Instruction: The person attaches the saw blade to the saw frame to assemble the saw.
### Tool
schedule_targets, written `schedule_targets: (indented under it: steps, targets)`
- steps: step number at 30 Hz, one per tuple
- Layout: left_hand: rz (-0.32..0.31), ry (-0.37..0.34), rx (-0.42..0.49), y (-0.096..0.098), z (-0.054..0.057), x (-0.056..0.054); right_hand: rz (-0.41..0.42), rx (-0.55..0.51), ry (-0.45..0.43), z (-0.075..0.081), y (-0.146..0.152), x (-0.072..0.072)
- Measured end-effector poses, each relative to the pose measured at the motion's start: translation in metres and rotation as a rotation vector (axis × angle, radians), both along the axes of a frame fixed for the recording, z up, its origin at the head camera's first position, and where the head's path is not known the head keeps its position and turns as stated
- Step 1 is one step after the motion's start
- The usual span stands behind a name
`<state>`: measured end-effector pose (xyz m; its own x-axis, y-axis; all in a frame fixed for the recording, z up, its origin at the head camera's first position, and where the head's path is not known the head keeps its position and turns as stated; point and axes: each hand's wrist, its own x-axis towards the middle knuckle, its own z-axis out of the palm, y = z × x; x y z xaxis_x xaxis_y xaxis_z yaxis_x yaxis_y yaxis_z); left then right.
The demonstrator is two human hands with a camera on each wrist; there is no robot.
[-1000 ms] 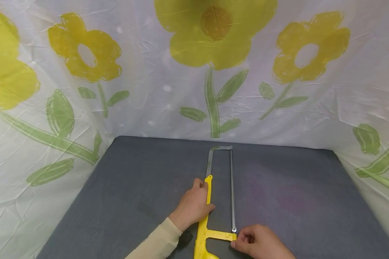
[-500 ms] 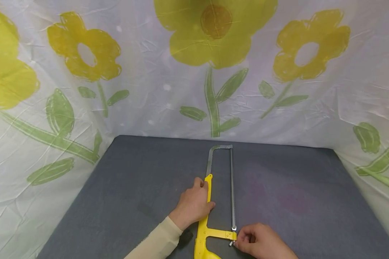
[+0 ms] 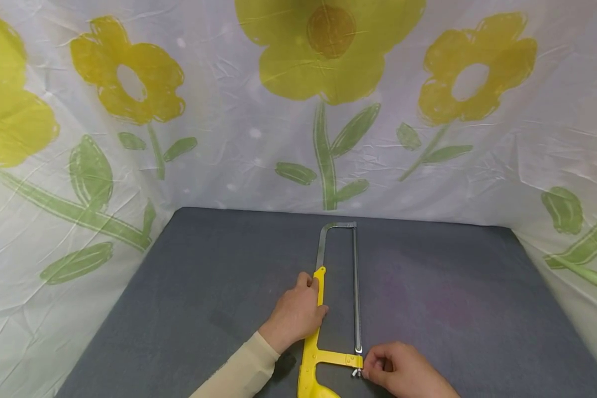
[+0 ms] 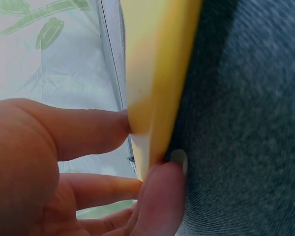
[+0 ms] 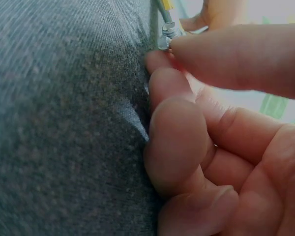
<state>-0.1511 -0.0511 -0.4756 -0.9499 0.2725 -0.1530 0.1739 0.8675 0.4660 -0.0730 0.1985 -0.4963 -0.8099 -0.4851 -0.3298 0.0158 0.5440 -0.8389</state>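
Observation:
A hacksaw (image 3: 306, 362) with a yellow frame and handle and a silver front bow lies on the dark cloth, pointing away from me. Its blade (image 3: 357, 298) runs along the right side. My left hand (image 3: 294, 314) grips the yellow back of the frame; in the left wrist view thumb and fingers (image 4: 98, 129) press it from both sides. At the lower right corner of the frame sits a small metal wing nut (image 3: 356, 373). My right hand (image 3: 403, 367) has thumb and forefinger at that nut, its other fingers curled close above the cloth in the right wrist view.
Dark grey cloth (image 3: 219, 265) covers the table, with faint purplish patches to the right. White sheeting (image 3: 219, 138) printed with yellow flowers hangs behind and along both sides. The lower end of the saw handle runs out of the head view.
My right fingertips have shifted slightly right, so the wing nut they covered now shows. The left hand keeps its grip, and the hacksaw stays in place.

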Motion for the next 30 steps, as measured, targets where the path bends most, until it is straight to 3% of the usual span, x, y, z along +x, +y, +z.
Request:
schedule_targets:
  steps: [12,30]
  targets:
    - [-0.011,0.078,-0.007,-0.0006,-0.0050,0.0033,-0.006,0.032,0.020,-0.0006,-0.0012,0.0003]
    - [0.017,0.052,0.021,0.0022,-0.0010,0.0019,-0.044,0.063,-0.014,0.0006,-0.0020,0.0015]
